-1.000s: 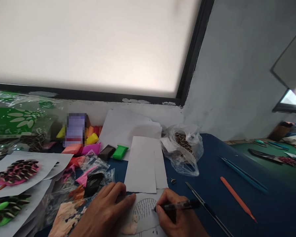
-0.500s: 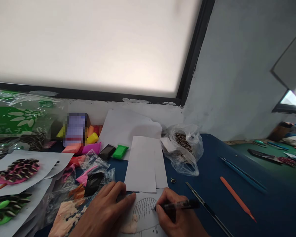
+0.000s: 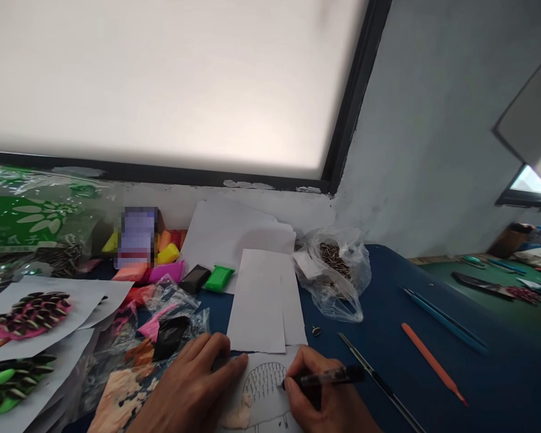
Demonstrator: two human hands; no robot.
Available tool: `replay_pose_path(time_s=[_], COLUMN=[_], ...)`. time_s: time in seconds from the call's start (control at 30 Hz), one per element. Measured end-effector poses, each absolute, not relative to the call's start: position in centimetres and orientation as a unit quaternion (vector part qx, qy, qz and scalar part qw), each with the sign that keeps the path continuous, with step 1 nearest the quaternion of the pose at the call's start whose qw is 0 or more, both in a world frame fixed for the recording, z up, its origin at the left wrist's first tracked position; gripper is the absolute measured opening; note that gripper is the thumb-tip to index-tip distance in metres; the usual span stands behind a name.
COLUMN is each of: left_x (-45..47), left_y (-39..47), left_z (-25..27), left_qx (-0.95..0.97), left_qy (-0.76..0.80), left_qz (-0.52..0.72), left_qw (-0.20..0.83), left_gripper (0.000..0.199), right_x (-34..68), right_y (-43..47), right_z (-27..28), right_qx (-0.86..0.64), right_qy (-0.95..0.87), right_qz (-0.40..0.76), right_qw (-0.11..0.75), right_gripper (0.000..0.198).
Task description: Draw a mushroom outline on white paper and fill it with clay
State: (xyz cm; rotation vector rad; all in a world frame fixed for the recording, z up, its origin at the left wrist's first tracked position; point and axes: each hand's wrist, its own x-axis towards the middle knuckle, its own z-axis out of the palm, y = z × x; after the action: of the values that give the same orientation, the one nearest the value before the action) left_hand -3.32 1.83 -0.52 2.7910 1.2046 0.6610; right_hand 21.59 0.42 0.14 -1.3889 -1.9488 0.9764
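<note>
A black pen (image 3: 331, 376) is pinched in my right hand (image 3: 318, 388), its tip at the right side of a drawing (image 3: 265, 385) on white paper. The drawing is a rounded outline filled with rows of short strokes, with a lump of peach clay (image 3: 240, 416) at its lower left. My left hand (image 3: 198, 376) lies flat, fingers stretched, over the left edge of that sheet. Beside it lies a smeared slab of peach clay (image 3: 117, 397). The bottom of the drawing runs out of view.
White sheets (image 3: 259, 300) lie ahead. Right of them are a plastic bag of seeds (image 3: 336, 264), a metal tool (image 3: 379, 379), an orange stick (image 3: 433, 361) and blue tweezers (image 3: 446, 319). Leftward are clay packets (image 3: 219, 278), a phone (image 3: 136, 237) and seed-covered clay pictures (image 3: 31, 316).
The pen tip stays close to the same spot on the drawing, my right hand shifting only very slightly. My left hand keeps its place.
</note>
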Motion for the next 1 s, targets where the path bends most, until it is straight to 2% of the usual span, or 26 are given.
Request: replay_pose_path(time_s=[0.73, 1.0], left_x=[-2.9, -3.0], left_y=[1.7, 1.9], left_z=[-0.5, -0.2], left_qx=[0.889, 0.899], left_qy=[0.387, 0.385], left_qz=[0.244, 0.210], left_qw=[0.005, 0.003], left_gripper=[0.032, 0.030], right_x=[21.1, 21.4], right_y=[0.1, 0.3], right_z=[1.6, 1.0], right_qx=[-0.550, -0.541], right_qy=[-0.662, -0.700], right_qz=[0.415, 0.372], right_qw=[0.294, 0.282], right_gripper=[0.017, 0.016])
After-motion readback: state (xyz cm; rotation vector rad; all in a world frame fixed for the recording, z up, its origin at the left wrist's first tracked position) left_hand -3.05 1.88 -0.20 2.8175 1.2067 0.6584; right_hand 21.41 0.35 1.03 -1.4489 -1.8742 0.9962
